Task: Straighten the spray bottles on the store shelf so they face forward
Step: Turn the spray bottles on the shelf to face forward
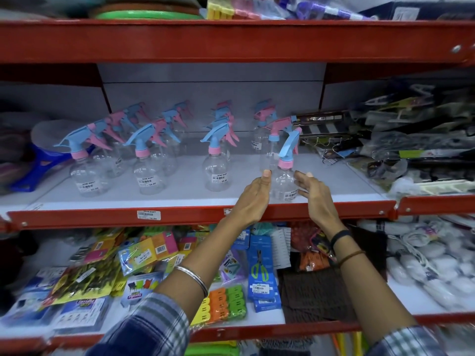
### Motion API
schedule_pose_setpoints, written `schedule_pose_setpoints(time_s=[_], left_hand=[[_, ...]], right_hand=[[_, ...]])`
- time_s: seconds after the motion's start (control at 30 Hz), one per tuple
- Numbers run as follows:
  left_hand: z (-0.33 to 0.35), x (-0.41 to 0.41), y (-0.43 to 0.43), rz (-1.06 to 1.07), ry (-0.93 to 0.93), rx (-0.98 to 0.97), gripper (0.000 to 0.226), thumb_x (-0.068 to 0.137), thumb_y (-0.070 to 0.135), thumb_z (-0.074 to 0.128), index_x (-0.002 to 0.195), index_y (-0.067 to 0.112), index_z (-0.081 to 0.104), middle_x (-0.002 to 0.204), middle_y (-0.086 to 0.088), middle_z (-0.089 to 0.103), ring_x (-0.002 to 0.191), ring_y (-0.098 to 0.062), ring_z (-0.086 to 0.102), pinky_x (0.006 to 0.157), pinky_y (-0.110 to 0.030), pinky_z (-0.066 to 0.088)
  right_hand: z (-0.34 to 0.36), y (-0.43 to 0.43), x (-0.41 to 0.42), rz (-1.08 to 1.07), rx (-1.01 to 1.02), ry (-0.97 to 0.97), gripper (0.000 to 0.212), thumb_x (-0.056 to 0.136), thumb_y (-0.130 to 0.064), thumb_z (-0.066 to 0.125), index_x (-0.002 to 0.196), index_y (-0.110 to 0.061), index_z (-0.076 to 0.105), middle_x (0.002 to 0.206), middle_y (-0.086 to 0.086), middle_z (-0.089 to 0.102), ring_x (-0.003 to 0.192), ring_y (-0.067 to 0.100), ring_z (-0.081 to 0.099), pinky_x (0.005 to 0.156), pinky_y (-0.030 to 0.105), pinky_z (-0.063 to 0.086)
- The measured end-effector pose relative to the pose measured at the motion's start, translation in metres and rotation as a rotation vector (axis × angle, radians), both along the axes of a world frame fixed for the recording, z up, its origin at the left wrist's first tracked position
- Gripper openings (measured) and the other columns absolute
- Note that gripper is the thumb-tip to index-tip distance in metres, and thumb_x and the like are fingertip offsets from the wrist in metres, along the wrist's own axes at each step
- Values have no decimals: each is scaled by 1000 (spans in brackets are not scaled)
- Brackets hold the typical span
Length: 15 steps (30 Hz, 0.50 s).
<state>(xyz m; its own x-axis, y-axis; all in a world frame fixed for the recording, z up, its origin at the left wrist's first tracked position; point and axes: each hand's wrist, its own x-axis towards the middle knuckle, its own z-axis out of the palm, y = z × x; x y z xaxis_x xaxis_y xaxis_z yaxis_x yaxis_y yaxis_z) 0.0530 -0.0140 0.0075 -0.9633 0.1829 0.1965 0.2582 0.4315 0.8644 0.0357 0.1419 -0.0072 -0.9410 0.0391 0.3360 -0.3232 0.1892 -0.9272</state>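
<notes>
Several clear spray bottles with blue and pink trigger heads stand in rows on the grey middle shelf (180, 194). The front right spray bottle (282, 185) has a blue trigger, a pink collar and a price label. Its nozzle points up and to the right. My left hand (254, 196) presses against its left side with the thumb up. My right hand (312, 192) cups its right side, with the fingers by the label. Three other front-row bottles (217, 176) (147, 179) (86, 179) have their nozzles pointing left.
A red shelf lip (102, 217) runs along the front edge with a price tag (149, 215). Packaged hooks and clips (401, 140) pile up to the right of the bottles. A blue plastic item (33, 165) lies at the left. Packaged goods fill the lower shelf (164, 268).
</notes>
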Motion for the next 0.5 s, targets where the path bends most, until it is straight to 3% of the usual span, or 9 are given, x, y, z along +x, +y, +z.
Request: schedule_pose_setpoints(time_s=[0.17, 0.23, 0.33, 0.43, 0.5], left_hand=[[4, 12, 3, -20, 15, -25, 71, 89, 59, 4, 145, 23, 27, 152, -7, 32, 139, -21, 29, 109, -31, 15], [2, 14, 1, 43, 55, 31, 67, 92, 55, 7, 144, 20, 29, 152, -6, 32, 139, -18, 28, 109, -27, 14], [-4, 20, -11, 253, 163, 236, 63, 94, 52, 14, 140, 16, 36, 149, -2, 36, 137, -14, 30, 115, -31, 17], [-1, 17, -36, 443, 303, 417, 47, 98, 42, 17, 127, 18, 45, 126, 6, 45, 114, -3, 42, 100, -25, 30], [6, 5, -57, 508, 276, 482, 47, 98, 43, 15, 126, 19, 43, 128, 4, 43, 112, -1, 40, 95, -20, 26]], right_hand=[[-3, -4, 11, -23, 65, 53, 44, 96, -39, 21, 128, -28, 49, 132, 6, 55, 115, 12, 51, 103, 30, 38], [-9, -9, 16, -155, 98, 149, 49, 94, -40, 24, 132, -18, 48, 136, 6, 51, 123, 14, 46, 108, 33, 34], [-17, -22, 29, -310, 43, 416, 48, 94, -34, 29, 126, -7, 52, 127, 10, 54, 118, 16, 50, 100, 29, 40], [-18, -38, 39, -180, 0, 610, 41, 94, -23, 30, 121, -5, 55, 119, 7, 57, 111, 18, 56, 92, 31, 46], [-13, -58, 38, -41, 2, 585, 40, 94, -24, 30, 121, -10, 56, 120, 2, 58, 111, 17, 58, 92, 31, 47]])
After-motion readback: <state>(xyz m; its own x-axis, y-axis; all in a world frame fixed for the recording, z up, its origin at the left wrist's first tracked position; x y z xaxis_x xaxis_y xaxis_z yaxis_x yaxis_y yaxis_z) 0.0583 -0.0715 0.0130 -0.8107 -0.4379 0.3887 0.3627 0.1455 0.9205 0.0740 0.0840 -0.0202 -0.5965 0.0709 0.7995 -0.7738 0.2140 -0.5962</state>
